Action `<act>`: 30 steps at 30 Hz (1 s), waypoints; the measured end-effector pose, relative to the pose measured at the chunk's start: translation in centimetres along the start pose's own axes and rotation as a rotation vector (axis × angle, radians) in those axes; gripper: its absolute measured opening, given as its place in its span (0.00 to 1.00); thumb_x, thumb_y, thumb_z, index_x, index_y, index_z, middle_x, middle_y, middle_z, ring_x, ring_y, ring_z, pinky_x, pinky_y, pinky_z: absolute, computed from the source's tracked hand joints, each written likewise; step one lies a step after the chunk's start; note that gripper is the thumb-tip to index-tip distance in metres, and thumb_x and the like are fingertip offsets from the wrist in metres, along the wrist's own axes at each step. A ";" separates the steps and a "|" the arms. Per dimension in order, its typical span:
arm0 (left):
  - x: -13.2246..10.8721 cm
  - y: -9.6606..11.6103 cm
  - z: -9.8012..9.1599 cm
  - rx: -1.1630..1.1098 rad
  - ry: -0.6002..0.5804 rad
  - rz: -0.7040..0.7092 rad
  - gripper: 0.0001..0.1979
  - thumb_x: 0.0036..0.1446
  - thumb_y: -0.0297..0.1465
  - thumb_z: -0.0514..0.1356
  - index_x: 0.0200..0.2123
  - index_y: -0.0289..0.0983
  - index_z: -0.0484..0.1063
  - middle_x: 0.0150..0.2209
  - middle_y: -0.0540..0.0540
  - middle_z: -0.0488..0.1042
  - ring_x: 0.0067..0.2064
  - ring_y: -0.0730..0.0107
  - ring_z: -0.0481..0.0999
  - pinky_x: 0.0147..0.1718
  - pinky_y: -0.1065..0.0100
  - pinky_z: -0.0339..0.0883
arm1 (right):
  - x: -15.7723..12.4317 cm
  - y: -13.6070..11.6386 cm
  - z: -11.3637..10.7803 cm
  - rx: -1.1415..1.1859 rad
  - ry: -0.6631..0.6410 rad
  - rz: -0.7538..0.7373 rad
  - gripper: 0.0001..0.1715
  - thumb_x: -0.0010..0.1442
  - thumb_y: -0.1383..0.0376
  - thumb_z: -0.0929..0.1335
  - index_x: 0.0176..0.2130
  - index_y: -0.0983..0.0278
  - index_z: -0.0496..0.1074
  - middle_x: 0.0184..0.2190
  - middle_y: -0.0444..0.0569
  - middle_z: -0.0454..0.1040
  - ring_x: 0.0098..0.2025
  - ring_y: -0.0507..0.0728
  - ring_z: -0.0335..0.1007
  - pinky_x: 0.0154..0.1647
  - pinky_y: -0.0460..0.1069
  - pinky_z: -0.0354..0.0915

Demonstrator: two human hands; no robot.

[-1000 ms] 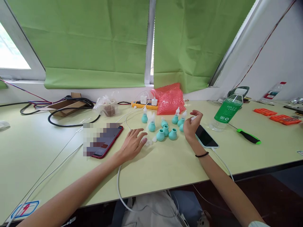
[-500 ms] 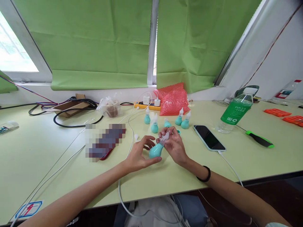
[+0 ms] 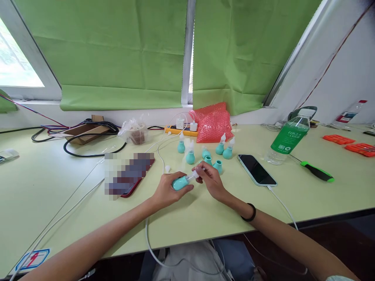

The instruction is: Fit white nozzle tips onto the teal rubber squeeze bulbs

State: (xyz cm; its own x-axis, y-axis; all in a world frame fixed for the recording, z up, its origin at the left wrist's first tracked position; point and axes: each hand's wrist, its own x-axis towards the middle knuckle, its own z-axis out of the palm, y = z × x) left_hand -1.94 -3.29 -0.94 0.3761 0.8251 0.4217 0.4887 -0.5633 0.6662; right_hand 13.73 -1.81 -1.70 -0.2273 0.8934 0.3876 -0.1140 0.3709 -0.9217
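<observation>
Fingers of the left hand [image 3: 167,191] wrap a teal bulb [image 3: 180,184] over the table [image 3: 205,218], its clear nozzle [image 3: 191,176] aiming at two o'clock, where the right hand [image 3: 213,181] pinches the white end [image 3: 195,174], with red bubble wrap [image 3: 214,128] at one o'clock, farther back

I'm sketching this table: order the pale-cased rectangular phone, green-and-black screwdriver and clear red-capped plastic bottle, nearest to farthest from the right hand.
From the right hand, head view:
1. Pale-cased phone, to the right
2. Screwdriver, farther right
3. Red-capped bottle, far right rear
</observation>
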 end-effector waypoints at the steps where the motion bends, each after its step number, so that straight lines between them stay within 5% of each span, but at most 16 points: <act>1: 0.1 -0.1 0.0 -0.044 -0.023 -0.026 0.12 0.45 0.37 0.57 0.29 0.33 0.70 0.19 0.52 0.64 0.20 0.78 0.59 0.21 0.75 0.53 | 0.2 0.0 -0.1 0.068 -0.018 0.051 0.14 0.52 0.56 0.62 0.24 0.64 0.61 0.17 0.40 0.57 0.18 0.46 0.51 0.17 0.43 0.49; 7: 0.6 -0.1 -0.8 -0.332 -0.099 -0.110 0.12 0.44 0.38 0.58 0.24 0.32 0.68 0.19 0.51 0.64 0.21 0.78 0.61 0.20 0.75 0.54 | 0.9 -0.4 -0.7 0.273 -0.010 0.247 0.19 0.53 0.52 0.60 0.21 0.63 0.60 0.10 0.35 0.46 0.13 0.45 0.39 0.13 0.43 0.39; 13: 0.8 -0.4 -1.2 -0.542 0.008 -0.204 0.16 0.51 0.39 0.50 0.28 0.30 0.65 0.16 0.51 0.64 0.19 0.77 0.61 0.19 0.74 0.54 | 0.5 0.2 -1.1 -0.503 0.061 -0.186 0.19 0.51 0.57 0.63 0.15 0.64 0.61 0.12 0.40 0.53 0.16 0.47 0.45 0.18 0.45 0.44; 19: 0.4 -0.1 -0.4 -0.628 -0.017 -0.212 0.09 0.52 0.34 0.47 0.33 0.34 0.59 0.18 0.52 0.65 0.20 0.75 0.64 0.18 0.74 0.54 | 0.8 2.6 -1.5 -0.930 -0.114 -0.214 0.14 0.51 0.61 0.64 0.18 0.64 0.63 0.12 0.41 0.57 0.15 0.48 0.48 0.19 0.45 0.44; 25: 0.2 -0.1 -0.1 -0.724 -0.125 -0.236 0.10 0.52 0.35 0.45 0.27 0.34 0.58 0.19 0.51 0.65 0.18 0.76 0.63 0.18 0.73 0.57 | -0.1 0.8 -0.9 -0.796 0.063 -0.435 0.07 0.50 0.61 0.65 0.29 0.61 0.69 0.11 0.38 0.56 0.15 0.47 0.51 0.18 0.45 0.52; 30: 0.1 0.1 -0.1 -0.734 -0.261 -0.270 0.15 0.54 0.40 0.44 0.29 0.34 0.60 0.18 0.51 0.65 0.16 0.76 0.63 0.16 0.73 0.55 | -0.6 0.1 -0.1 -0.595 0.040 -0.572 0.06 0.48 0.65 0.67 0.30 0.59 0.72 0.17 0.42 0.68 0.18 0.49 0.61 0.21 0.46 0.61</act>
State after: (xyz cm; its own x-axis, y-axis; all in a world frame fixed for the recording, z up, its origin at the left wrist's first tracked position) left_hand -1.91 -3.21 -0.80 0.5345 0.8400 0.0932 -0.0166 -0.0998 0.9949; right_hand 13.99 -2.23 -2.01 -0.2538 0.5296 0.8094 0.3321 0.8336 -0.4414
